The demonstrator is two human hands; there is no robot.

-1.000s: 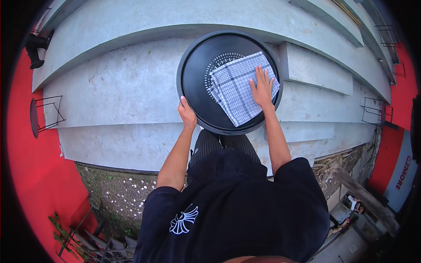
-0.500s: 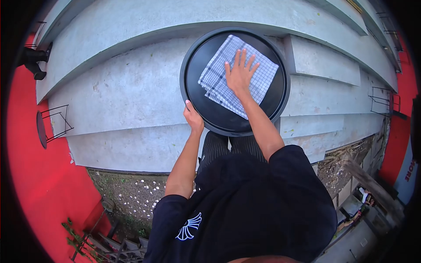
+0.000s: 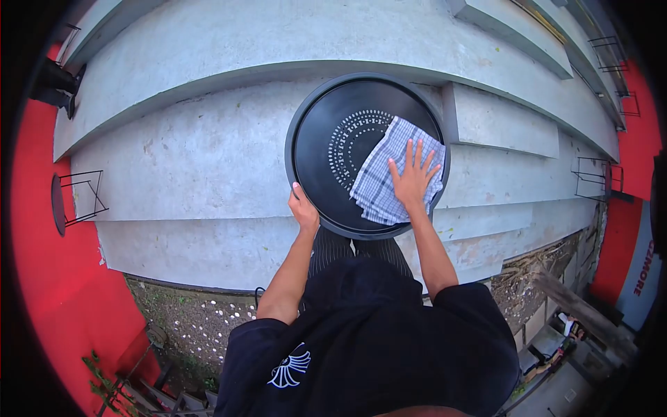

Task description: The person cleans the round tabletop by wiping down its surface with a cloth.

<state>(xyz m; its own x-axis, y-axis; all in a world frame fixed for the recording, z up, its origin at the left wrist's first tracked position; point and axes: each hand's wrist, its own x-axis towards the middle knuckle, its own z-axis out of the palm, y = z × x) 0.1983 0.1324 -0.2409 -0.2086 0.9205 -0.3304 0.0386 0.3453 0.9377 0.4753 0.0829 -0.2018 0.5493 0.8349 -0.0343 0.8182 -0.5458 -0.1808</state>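
A large round black tray (image 3: 319,125) with a ring of pale printed marks is held in front of my body, above my legs. Its lower left rim is gripped by my left hand (image 3: 304,210), thumb on top and the other fingers hidden beneath. A folded blue-and-white checked cloth (image 3: 379,170) lies on the right part of the tray's surface. Flat on that cloth rests my right hand (image 3: 413,181), its fingers spread.
Wide grey concrete steps (image 3: 187,153) surround the tray. A round stool (image 3: 58,204) stands at the left on red ground (image 3: 42,278). Another person's dark-clad legs (image 3: 59,83) show at the upper left. A pebbled strip (image 3: 194,316) lies below the steps.
The cloth and my right hand moved from the tray's middle to its right side, uncovering the printed marks. The tray sits lower in view. My left hand has kept its hold on the rim.
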